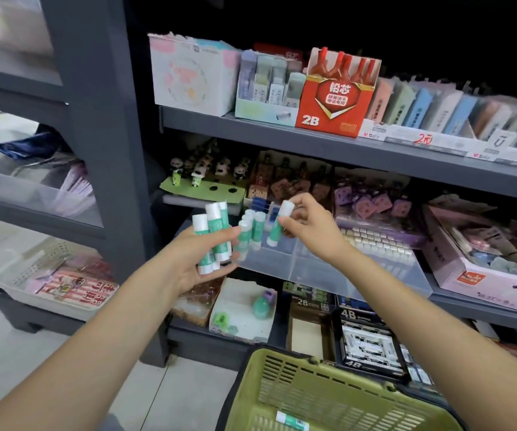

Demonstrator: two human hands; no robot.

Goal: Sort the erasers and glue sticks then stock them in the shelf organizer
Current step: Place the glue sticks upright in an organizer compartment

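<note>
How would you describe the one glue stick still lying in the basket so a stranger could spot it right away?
Look at the bottom of the view, where an olive-green slotted basket sits below the shelves. On its floor near the front lies a single glue stick, green-bodied with a white cap. Unlike the other glue sticks, it lies flat and alone, in nobody's hand.

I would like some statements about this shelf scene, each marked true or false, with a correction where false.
1. The left hand grips a bundle of glue sticks. True.
2. The right hand is empty. False: it pinches a single glue stick over the clear organizer.
3. A few glue sticks already stand in the clear organizer. True.
4. The green basket holds no glue sticks. False: one glue stick lies in it.
5. The red 2B box stands on the shelf below the organizer. False: it stands on the shelf above.
</note>
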